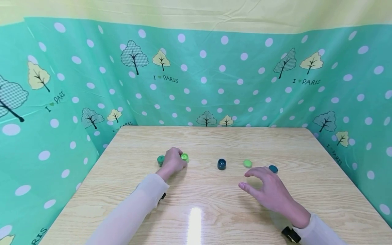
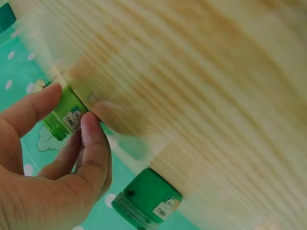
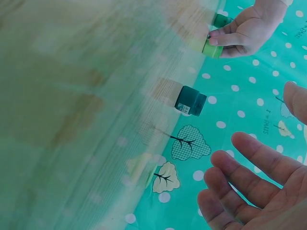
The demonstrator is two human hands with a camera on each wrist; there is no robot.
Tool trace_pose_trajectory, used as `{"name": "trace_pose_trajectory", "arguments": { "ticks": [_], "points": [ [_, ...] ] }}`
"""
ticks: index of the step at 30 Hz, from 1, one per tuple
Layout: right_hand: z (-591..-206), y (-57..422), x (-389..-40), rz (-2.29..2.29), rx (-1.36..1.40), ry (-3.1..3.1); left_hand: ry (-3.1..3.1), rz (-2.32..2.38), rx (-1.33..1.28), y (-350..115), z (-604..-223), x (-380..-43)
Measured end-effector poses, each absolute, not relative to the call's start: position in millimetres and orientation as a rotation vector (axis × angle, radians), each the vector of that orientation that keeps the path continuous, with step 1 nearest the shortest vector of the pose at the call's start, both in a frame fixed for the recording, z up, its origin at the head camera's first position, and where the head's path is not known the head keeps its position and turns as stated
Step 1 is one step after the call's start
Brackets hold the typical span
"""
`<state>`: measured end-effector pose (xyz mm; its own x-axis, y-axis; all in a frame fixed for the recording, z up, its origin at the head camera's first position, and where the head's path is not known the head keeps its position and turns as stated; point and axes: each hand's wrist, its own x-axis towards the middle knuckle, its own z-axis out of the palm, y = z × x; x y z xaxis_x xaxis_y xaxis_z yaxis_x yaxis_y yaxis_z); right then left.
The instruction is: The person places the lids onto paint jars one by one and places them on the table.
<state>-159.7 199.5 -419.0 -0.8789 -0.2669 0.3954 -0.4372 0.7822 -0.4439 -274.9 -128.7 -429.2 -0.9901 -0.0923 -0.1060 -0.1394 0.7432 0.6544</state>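
Observation:
My left hand (image 1: pixel 174 160) pinches a small light green jar (image 2: pixel 66 115) between thumb and fingers, at the left-centre of the table. The jar's base meets the tabletop in the left wrist view. Just left of that hand stands a dark green jar (image 2: pixel 148 199) with a small white label. A dark blue jar (image 1: pixel 222 164) stands upright between the two hands. My right hand (image 1: pixel 271 190) hovers over the right side, fingers spread and holding nothing. Beyond its fingertips lie a flat light green lid (image 1: pixel 247 163) and a dark blue lid (image 1: pixel 273 169).
All of these sit on a pale wooden table (image 1: pixel 220 143). A green dotted curtain (image 1: pixel 202 78) printed with trees surrounds its back and sides. A bright light reflection shows on the table near the front middle.

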Motion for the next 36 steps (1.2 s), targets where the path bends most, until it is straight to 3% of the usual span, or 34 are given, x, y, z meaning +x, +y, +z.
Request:
{"name": "trace_pose_trajectory", "arguments": {
  "ticks": [36],
  "points": [
    [-417, 204, -167, 0.800, 0.464, -2.710, 2.860, 1.181, -0.008, -120, -417, -251]
  ]
}}
